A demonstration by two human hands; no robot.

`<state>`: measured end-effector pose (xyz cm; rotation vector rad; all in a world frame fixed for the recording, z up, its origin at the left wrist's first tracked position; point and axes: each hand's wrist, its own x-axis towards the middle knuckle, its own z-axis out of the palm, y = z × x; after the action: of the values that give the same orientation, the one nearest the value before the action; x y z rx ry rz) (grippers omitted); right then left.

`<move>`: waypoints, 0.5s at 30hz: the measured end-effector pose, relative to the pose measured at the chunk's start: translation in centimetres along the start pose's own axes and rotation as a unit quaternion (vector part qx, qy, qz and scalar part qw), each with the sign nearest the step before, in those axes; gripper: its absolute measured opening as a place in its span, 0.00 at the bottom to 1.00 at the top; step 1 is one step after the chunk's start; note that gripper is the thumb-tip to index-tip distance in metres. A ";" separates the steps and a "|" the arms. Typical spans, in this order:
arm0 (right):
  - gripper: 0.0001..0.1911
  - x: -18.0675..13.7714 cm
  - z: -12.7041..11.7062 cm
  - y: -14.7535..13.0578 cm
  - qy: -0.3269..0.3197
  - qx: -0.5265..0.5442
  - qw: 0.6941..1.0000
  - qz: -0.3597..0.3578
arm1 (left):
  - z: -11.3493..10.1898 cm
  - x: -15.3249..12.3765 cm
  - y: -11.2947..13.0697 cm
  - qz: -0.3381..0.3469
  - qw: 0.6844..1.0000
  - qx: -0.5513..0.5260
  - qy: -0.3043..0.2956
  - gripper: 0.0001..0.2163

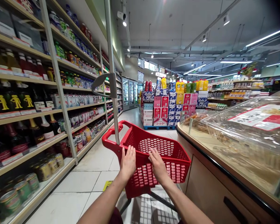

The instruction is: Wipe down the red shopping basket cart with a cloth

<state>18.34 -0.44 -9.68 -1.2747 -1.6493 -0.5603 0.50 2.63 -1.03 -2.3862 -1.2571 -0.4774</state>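
Note:
A red plastic shopping basket on a wheeled frame stands in the aisle in front of me, with nothing visible inside. My left hand lies on its near rim with the fingers over the edge. My right hand rests on the same rim a little to the right, fingers curled onto the plastic. A grey upright pole handle rises from the basket's left side.
Shelves of bottles, cans and cartons line the left. A counter with clear-lidded food bins stands close on the right. A pallet stack of boxed drinks and fridges lie ahead down the white tiled aisle.

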 end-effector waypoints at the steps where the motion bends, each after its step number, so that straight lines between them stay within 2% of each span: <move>1: 0.24 0.5 0.0 0.5 -0.008 0.002 1.000 -0.015 | -0.1 0.0 -0.2 0.003 1.000 0.004 -0.005 0.29; 3: 0.23 0.8 -0.9 2.1 0.000 0.003 1.000 -0.015 | 0.1 -0.2 -0.4 0.015 1.000 0.005 -0.007 0.29; 6: 0.23 1.0 -3.2 4.3 0.089 -0.011 0.993 0.071 | 0.6 -0.7 0.1 0.012 1.000 -0.004 0.003 0.30; 8: 0.24 1.5 -3.9 4.5 0.116 -0.011 0.987 0.107 | 0.9 -0.9 0.6 -0.009 1.000 -0.007 0.011 0.30; 10: 0.24 1.5 -3.6 4.0 0.069 0.000 0.994 0.084 | 0.8 -1.2 0.8 -0.018 1.000 0.000 0.013 0.30; 12: 0.24 0.2 -3.0 4.1 -0.014 0.005 0.999 0.049 | 0.4 -1.5 0.8 -0.001 1.000 0.011 0.004 0.30; 13: 0.24 -0.9 -2.9 4.8 -0.053 0.002 0.998 0.042 | 0.1 -1.7 0.7 0.010 1.000 0.017 -0.002 0.30; 15: 0.25 -3.5 -3.5 7.4 -0.079 -0.025 0.994 0.078 | -0.3 -2.0 0.7 0.022 0.999 0.025 -0.011 0.30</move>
<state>26.55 -2.33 -12.48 -1.5024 -1.6533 -0.4160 -0.05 0.75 -1.82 -2.3776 -1.2084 -0.4035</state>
